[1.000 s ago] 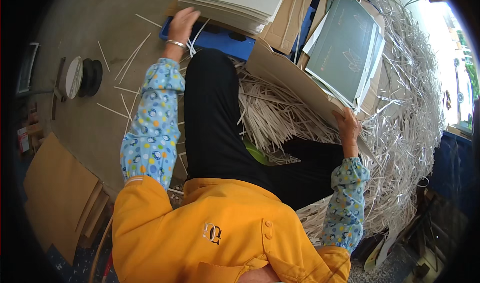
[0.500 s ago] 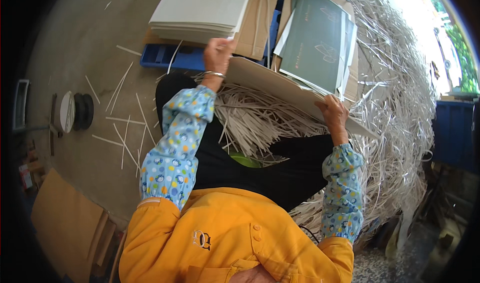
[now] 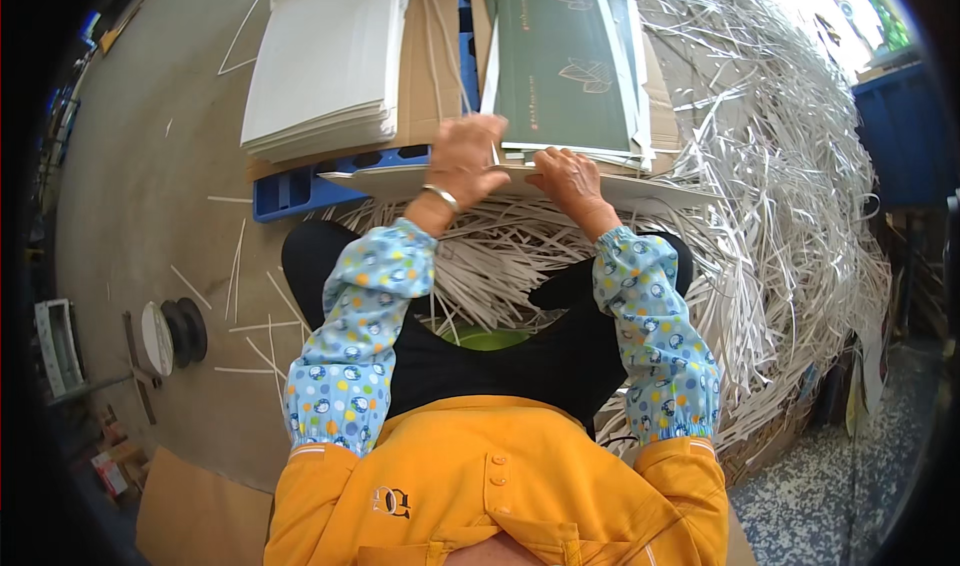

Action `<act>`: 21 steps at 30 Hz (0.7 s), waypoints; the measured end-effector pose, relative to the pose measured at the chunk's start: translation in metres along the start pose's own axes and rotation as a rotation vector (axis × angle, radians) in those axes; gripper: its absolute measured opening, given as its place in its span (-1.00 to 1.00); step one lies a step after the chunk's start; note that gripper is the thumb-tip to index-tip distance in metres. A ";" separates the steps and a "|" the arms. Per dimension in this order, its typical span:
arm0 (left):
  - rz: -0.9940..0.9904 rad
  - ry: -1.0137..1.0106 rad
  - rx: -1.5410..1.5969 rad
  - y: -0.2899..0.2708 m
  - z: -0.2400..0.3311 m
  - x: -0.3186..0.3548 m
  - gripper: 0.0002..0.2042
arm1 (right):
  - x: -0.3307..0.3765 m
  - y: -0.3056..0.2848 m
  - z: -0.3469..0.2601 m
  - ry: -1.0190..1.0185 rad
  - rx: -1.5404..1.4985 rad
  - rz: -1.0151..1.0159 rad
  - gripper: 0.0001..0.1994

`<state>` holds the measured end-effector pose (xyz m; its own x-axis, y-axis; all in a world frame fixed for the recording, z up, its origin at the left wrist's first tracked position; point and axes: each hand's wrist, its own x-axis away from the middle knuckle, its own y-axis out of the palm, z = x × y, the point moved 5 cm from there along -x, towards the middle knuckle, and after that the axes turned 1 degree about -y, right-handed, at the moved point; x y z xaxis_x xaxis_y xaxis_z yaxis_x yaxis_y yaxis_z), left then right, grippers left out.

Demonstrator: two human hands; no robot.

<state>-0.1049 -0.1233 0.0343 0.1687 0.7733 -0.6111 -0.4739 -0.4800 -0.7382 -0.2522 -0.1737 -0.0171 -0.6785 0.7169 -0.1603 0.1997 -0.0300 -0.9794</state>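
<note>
A wide greyish cardboard sheet (image 3: 645, 188) stands nearly edge-on across my lap. My right hand (image 3: 570, 181) is closed on its upper edge near the middle, fingers curled over. Just left of it, my left hand (image 3: 466, 158) is slightly blurred, its thumb and fingers apart, over the same edge. Beyond the right hand lies an uneven stack of dark green printed sheets (image 3: 560, 66) with white margins. At the far left is a thick, neat stack of white sheets (image 3: 325, 56).
Brown cardboard (image 3: 425, 76) and a blue pallet (image 3: 290, 194) lie under the stacks. Paper strips (image 3: 760, 236) heap up on the right and between my legs, beside a green round thing (image 3: 490, 340). A black-and-white reel (image 3: 170, 336) stands at left, a blue bin (image 3: 890, 136) at right.
My left hand has come off the sheet's left end and moved right, close to my right hand. My right hand now holds nearer the sheet's middle. The view has shifted.
</note>
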 end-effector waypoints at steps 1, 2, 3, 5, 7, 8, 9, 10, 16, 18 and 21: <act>0.002 0.014 0.006 0.017 0.006 -0.001 -0.62 | 0.001 -0.002 0.003 -0.014 0.003 0.014 -0.76; -0.210 -0.034 -0.042 0.050 0.003 0.009 -0.75 | 0.003 -0.002 0.004 -0.032 0.003 0.027 -0.76; -0.424 -0.082 -0.089 0.076 0.001 0.017 -0.87 | 0.008 0.001 0.020 0.034 0.030 -0.038 -0.76; -0.408 -0.100 -0.080 0.080 -0.001 0.014 -0.93 | 0.031 -0.009 0.064 0.165 0.089 -0.156 -0.73; -0.402 -0.114 -0.062 0.081 -0.006 0.011 -0.97 | 0.062 -0.022 0.119 0.290 0.182 -0.137 -0.71; -0.407 -0.103 -0.058 0.080 -0.002 0.008 -0.97 | 0.079 -0.036 0.143 0.334 0.285 -0.039 -0.68; -0.424 -0.146 -0.025 0.078 0.000 0.004 -0.96 | 0.102 -0.047 0.171 0.373 0.292 0.091 -0.64; -0.440 -0.191 0.003 0.076 0.002 0.000 -0.95 | 0.124 -0.055 0.189 0.413 0.302 0.212 -0.59; -0.498 -0.054 -0.239 0.099 0.023 -0.016 -0.85 | 0.195 -0.023 0.248 0.841 -0.480 0.552 -0.30; -0.505 -0.035 -0.250 0.108 0.025 -0.012 -0.87 | 0.191 -0.010 0.244 0.821 -1.083 0.708 -0.30; -0.466 -0.028 -0.265 0.114 0.029 -0.013 -0.87 | 0.172 -0.009 0.230 0.777 -1.263 0.652 -0.34</act>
<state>-0.1858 -0.1761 -0.0340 0.2840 0.9385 -0.1963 -0.1190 -0.1687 -0.9785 -0.5335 -0.2100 -0.0643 0.1744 0.9847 -0.0045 0.9846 -0.1743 0.0097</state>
